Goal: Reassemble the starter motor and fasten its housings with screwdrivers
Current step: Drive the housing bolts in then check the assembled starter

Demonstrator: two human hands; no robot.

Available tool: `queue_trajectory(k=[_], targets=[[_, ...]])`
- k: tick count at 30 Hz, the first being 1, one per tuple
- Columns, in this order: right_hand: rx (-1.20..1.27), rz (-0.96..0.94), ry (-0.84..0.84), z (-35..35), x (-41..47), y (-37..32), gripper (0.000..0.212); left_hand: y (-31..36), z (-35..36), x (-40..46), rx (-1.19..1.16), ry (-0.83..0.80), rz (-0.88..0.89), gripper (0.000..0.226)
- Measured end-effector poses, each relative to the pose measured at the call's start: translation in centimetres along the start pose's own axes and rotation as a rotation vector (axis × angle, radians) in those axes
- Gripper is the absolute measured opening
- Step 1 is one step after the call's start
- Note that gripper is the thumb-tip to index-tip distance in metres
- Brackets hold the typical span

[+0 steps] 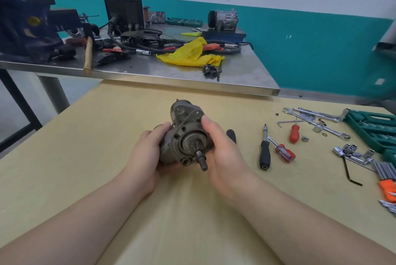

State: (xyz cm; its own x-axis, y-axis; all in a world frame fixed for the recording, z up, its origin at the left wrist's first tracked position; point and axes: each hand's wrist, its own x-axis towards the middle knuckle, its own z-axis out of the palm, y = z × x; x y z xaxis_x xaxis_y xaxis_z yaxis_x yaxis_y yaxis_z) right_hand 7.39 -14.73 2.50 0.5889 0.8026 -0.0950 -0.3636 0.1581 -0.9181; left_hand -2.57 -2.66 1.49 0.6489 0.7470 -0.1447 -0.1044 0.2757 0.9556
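Head view: both hands — left (147,153), right (222,153) — grip the starter motor (184,136) above the bench (107,136); the heavy body could slip and fall — unseated housings might separate.

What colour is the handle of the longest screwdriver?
Black: the screwdriver handle shows best in the head view.

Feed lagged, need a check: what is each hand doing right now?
Left hand: grips the starter motor from its left side.
Right hand: holds the starter motor from its right side.
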Motion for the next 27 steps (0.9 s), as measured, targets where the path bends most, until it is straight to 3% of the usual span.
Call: queue_trajectory(k=[3, 6, 8, 12, 19, 21, 27], targets=[[0.070, 0.097, -0.039, -0.5, 0.6, -0.2, 0.066, -0.4, -0.8, 1.1, 0.037, 0.052, 0.030, 0.022], [0.015, 0.136, 0.009, -0.7, 0.8, -0.1, 0.073, -0.5, -1.5, 2.0, 0.131, 0.089, 0.066, 0.051], [-0.037, 0.150, 0.035, -0.6, 0.7, 0.0, 0.066, -0.3, -1.9, 2.2, 0.219, 0.099, 0.090, 0.062], [-0.082, 0.208, 0.088, -0.4, 0.5, -0.1, 0.043, -0.5, -2.4, 2.7, 0.245, 0.089, 0.062, 0.061], [-0.106, 0.212, 0.181, -0.5, 0.5, 0.5, 0.043, -0.9, -2.6, 3.0, 0.254, 0.089, 0.053, 0.057], [-0.159, 0.204, 0.180, -0.4, 0.5, 0.8, 0.032, -1.0, -2.6, 3.0, 0.252, 0.091, 0.060, 0.052], [-0.186, 0.077, 0.184, -1.0, 1.1, 0.5, 0.028, -1.2, -2.4, 2.9, 0.275, 0.098, 0.050, 0.048]])
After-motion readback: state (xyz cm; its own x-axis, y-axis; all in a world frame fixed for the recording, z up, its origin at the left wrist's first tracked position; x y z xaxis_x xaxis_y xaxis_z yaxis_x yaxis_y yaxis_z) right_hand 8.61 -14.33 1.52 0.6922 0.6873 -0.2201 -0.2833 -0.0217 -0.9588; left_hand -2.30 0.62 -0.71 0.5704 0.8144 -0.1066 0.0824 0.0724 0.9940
